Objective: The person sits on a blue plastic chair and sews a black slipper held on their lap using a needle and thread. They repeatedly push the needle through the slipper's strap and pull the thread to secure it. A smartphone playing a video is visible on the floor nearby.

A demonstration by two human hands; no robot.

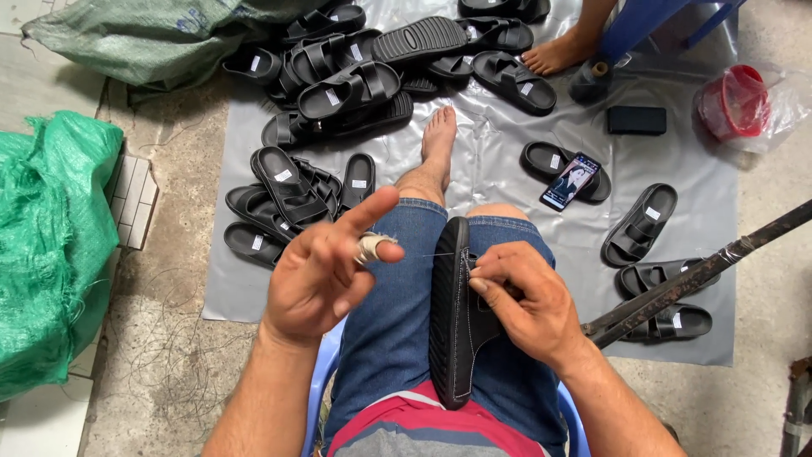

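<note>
Dozens of black sandals (338,93) lie scattered over a grey plastic sheet (499,161) on the concrete floor, beside green woven sacks (51,245). One black sandal (452,322) stands on edge between the person's denim-clad thighs. Against its strap, the right hand (524,300) pinches closed. Spread open, the left hand (326,271) pulls a taut thread (427,255), one finger wrapped in tape (370,247).

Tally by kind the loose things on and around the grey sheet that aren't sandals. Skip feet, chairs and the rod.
Green woven sack: 2
Phone with lit screen: 1
Black flat case: 1
Dark thread cone: 1
Red tub in a clear bag: 1
Total: 6
</note>
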